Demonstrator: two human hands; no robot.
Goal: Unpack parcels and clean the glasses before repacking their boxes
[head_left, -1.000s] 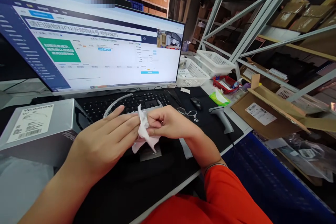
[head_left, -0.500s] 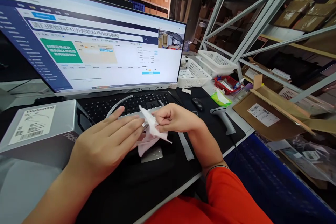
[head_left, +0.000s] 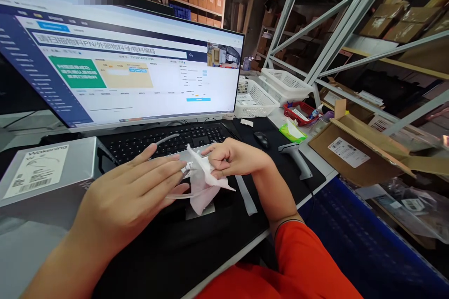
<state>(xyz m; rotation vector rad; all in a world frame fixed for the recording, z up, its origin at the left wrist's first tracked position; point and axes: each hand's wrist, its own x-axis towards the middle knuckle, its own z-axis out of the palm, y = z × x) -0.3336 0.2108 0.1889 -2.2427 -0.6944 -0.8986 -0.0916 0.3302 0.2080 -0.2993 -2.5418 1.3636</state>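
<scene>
Pinching white tissue in right hand, fingers curled tight, above black mat, near side of keyboard. Extending left hand at left of tissue, fingers straight, almost together; thin clear strip at fingertips, grip hidden, cannot tell whether held. Legible: "Wakening" on label of silver box, left; "PN" amid Chinese text on monitor, far. Bending right wrist inward; slanting left forearm from near left corner, back of hand uppermost.
</scene>
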